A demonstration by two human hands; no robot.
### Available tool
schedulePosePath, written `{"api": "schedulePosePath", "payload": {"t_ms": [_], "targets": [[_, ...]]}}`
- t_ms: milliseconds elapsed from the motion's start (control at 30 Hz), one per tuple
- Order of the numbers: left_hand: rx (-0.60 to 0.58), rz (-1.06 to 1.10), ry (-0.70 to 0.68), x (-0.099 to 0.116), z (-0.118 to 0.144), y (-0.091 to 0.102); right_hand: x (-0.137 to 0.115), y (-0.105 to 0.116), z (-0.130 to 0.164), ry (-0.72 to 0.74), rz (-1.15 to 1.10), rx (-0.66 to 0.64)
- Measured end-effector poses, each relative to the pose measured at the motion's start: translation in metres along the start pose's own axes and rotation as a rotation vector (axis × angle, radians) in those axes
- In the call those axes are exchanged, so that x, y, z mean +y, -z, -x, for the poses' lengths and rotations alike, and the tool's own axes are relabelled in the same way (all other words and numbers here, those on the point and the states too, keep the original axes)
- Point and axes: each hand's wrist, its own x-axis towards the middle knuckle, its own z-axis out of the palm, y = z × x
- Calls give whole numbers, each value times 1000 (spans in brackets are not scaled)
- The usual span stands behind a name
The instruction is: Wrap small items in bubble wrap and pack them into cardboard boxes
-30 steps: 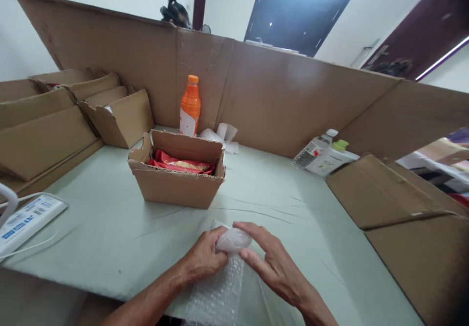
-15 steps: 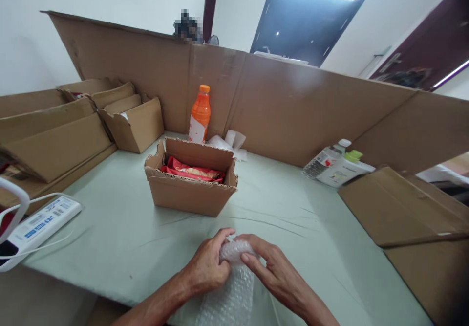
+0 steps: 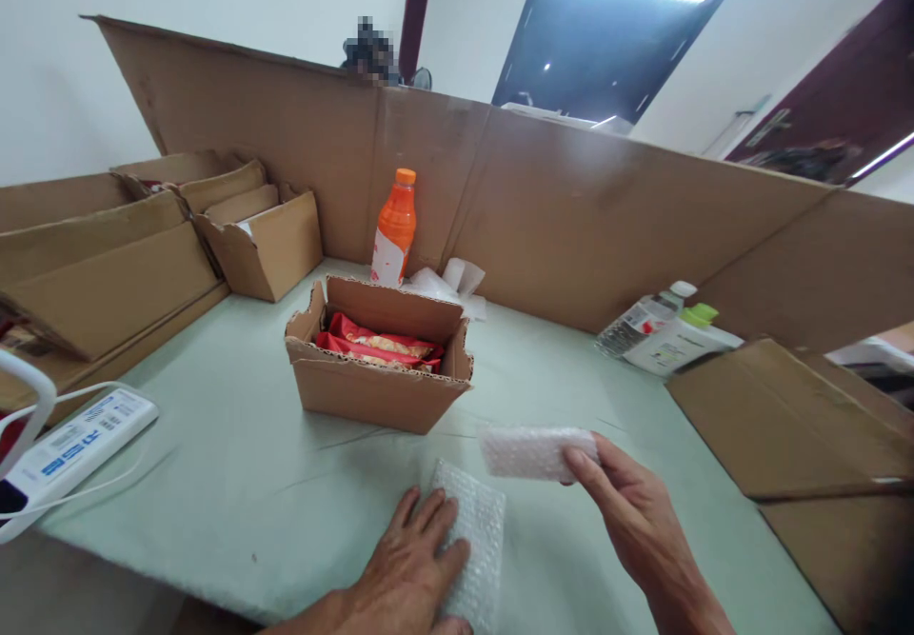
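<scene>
My left hand (image 3: 421, 559) lies with fingers spread, resting partly on a flat sheet of bubble wrap (image 3: 477, 530) at the near side of the table. My right hand (image 3: 635, 511) pinches a smaller strip of bubble wrap (image 3: 532, 452) between thumb and fingers, held up to the right of the sheet. Whether the strip wraps anything cannot be made out. Just beyond both hands stands an open cardboard box (image 3: 378, 397) with red snack packets (image 3: 386, 342) inside.
An orange bottle (image 3: 395, 230) and crumpled clear plastic (image 3: 457, 278) are behind the box. Cardboard boxes (image 3: 264, 245) line the left, near a white power strip (image 3: 78, 449). Right side: a clear bottle (image 3: 646, 319), a white green-capped bottle (image 3: 682, 342) and folded cardboard (image 3: 778, 416). A cardboard wall (image 3: 571, 216) closes the back.
My hands have come apart. The right carries the bubble wrap strip off to the right, while the left has released its grip and flattened onto the sheet.
</scene>
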Motion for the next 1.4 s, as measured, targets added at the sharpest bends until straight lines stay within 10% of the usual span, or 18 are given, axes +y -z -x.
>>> {"api": "schedulePosePath", "payload": {"t_ms": [367, 533, 800, 1100, 1400], "targets": [[-4, -227, 8, 0, -70, 30, 5, 4, 1, -13, -124, 186], [75, -219, -30, 0, -62, 21, 4, 7, 0, -24, -91, 170], [656, -193, -290, 7, -11, 60, -12, -3, -28, 28, -158, 236], [1285, -503, -58, -22, 5, 148, -52, -31, -72, 129, -265, 202], [1268, -533, -27, -27, 21, 161, -78, -36, -103, 218, -162, 207]]}}
